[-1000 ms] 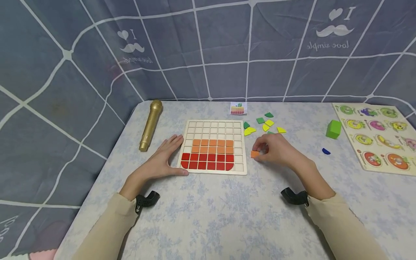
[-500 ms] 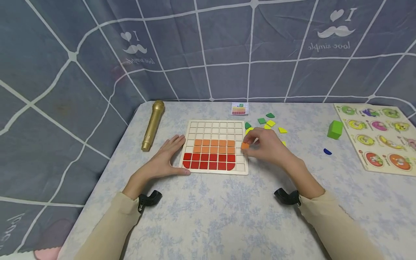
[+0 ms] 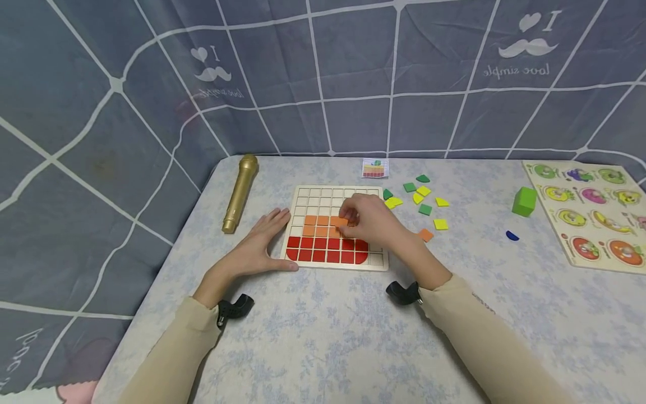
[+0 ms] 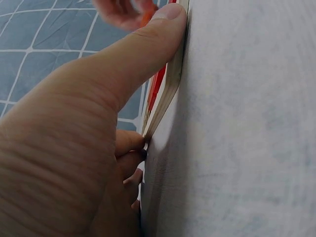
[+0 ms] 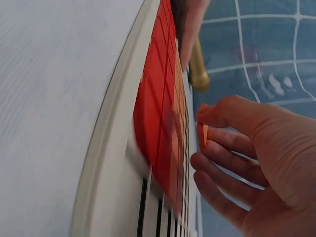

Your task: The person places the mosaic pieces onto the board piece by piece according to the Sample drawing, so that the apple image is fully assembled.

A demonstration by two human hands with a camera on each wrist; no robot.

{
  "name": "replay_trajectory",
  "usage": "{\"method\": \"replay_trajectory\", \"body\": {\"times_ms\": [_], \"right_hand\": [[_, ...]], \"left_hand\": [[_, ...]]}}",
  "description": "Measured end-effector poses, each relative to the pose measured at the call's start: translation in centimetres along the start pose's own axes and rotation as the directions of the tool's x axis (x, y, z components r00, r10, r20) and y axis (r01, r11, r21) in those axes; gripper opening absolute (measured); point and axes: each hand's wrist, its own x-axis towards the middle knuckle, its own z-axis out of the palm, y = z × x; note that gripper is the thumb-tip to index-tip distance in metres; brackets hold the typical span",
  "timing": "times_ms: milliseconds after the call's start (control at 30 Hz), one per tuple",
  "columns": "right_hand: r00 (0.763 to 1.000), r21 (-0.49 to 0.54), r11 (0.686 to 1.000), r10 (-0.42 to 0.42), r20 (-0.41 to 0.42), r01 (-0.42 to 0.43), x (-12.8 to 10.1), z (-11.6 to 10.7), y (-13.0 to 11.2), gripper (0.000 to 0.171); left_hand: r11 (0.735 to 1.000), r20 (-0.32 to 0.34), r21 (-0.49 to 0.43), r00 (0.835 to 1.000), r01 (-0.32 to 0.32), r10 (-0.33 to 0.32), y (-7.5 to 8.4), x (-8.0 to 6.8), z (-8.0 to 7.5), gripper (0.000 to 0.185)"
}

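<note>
The right hand [image 3: 365,220] pinches a small orange tile [image 3: 339,221] over the grid board [image 3: 308,196], just beside its fingertips. Light, stiff and thin, it is probably best gripped by its edges. The left hand [image 3: 257,247] lies flat, fingers straight, against the board's near side

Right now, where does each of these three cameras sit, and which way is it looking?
Head view: worn on the head, looking forward and down at the table; both sleeved arms, left hand and right hand show.
Left wrist view: beside the left hand, looking along the tabletop at the board edge under its thumb.
Right wrist view: by the right hand, facing the board; its fingers pinch an orange tile.
Shared: all views show the board; both wrist views catch the other hand.
</note>
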Motion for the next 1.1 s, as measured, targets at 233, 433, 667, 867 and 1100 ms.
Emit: {"method": "replay_trajectory", "body": {"times_ms": [233,433,667,867,1100], "right_hand": [[0.999,-0.009,0.999,-0.042,0.023,0.042,2.4,2.4,-2.7,0.021],[0.998,-0.002,0.999,-0.047,0.04,0.047,3.5,4.4,-4.3,0.019],[0.998,0.01,0.998,-0.063,-0.009,0.063,4.0,5.9,-4.6,0.012],[0.997,0.027,0.997,-0.079,-0.022,0.079,3.7,6.0,-4.7,0.01],[0.995,-0.005,0.995,-0.099,-0.003,0.099,3.7,6.1,-5.2,0.006]], "left_hand": [[1.0,-0.004,-0.006,1.0,-0.004,0.004,0.0,0.0,0.0,0.123],[1.0,-0.003,0.004,1.0,-0.023,0.023,-0.1,0.0,-0.1,0.122],[1.0,0.005,0.01,1.0,-0.029,0.029,-0.1,0.2,0.1,0.12],[0.999,0.008,0.01,0.999,-0.033,0.033,0.1,0.2,0.1,0.121],[0.999,0.008,0.012,0.999,-0.033,0.032,-0.1,0.1,0.0,0.121]]}}
